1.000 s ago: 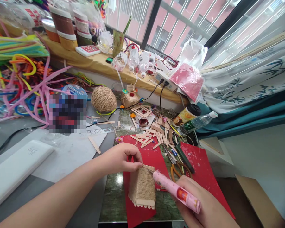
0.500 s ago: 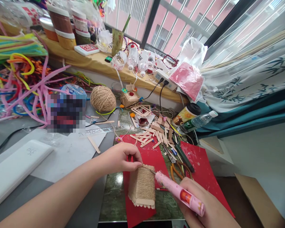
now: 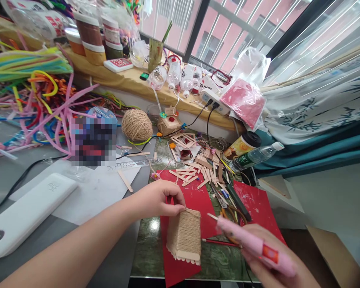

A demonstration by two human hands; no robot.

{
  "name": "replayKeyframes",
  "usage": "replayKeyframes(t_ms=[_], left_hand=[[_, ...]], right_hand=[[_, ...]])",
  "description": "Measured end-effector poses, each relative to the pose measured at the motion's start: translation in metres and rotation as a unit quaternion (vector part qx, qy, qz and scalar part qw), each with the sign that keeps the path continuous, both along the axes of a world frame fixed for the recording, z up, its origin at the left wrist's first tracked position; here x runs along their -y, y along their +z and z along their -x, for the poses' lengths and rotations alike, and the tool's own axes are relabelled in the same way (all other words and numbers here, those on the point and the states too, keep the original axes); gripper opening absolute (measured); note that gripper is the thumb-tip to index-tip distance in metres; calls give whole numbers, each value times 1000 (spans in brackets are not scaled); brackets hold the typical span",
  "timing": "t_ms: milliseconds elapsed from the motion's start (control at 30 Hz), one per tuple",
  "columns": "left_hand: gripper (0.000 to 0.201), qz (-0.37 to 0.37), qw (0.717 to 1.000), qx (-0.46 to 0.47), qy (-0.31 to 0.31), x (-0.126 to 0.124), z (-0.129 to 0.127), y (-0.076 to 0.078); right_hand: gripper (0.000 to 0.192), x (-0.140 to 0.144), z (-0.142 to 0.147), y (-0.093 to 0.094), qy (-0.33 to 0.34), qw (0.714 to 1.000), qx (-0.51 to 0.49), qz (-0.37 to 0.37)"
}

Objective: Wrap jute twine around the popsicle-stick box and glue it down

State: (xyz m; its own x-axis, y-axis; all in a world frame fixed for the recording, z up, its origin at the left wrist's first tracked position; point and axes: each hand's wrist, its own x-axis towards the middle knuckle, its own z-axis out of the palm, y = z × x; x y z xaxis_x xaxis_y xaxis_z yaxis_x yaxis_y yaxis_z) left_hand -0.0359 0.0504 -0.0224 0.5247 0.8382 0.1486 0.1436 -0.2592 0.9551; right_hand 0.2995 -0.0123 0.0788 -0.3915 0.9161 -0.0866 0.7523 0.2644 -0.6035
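A small house-shaped piece (image 3: 184,234) wrapped in jute twine, with popsicle sticks along its near edge, stands on a red paper sheet (image 3: 195,200). My left hand (image 3: 159,199) pinches its top left corner. My right hand (image 3: 276,264) grips a pink glue gun (image 3: 252,246). The gun's nozzle points left and hovers a short way to the right of the wrapped piece, apart from it.
Loose popsicle sticks (image 3: 202,170), pliers and pens lie beyond the red sheet. A twine ball (image 3: 137,125), a white power bank (image 3: 27,214), pipe cleaners (image 3: 33,96), a coffee cup (image 3: 241,146) and a water bottle (image 3: 256,156) crowd the table. A power strip (image 3: 214,102) sits on the sill.
My right hand has pulled the glue gun back to the right, off the top edge of the twine-wrapped piece. My left hand keeps its pinch on the top.
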Motion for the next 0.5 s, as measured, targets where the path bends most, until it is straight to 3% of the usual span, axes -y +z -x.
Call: replayKeyframes(t_ms=[100,200,267,367,500], left_hand=[[2,-10,1000,-4,1,0,0,0],[5,-14,1000,-13,-3,-1,0,-3],[7,-16,1000,-18,-4,-1,0,-5],[8,-18,999,-30,-4,-2,0,-5],[10,-16,999,-50,0,-2,-1,-2]], right_hand=[[43,-26,-40,-26,-192,980,-55,-26],[48,-51,-85,-60,-389,916,-82,-49],[51,-60,-108,-81,-479,871,-79,-73],[55,-62,-123,-103,-514,850,-86,-72],[55,-59,-118,-115,-500,856,-98,-80]])
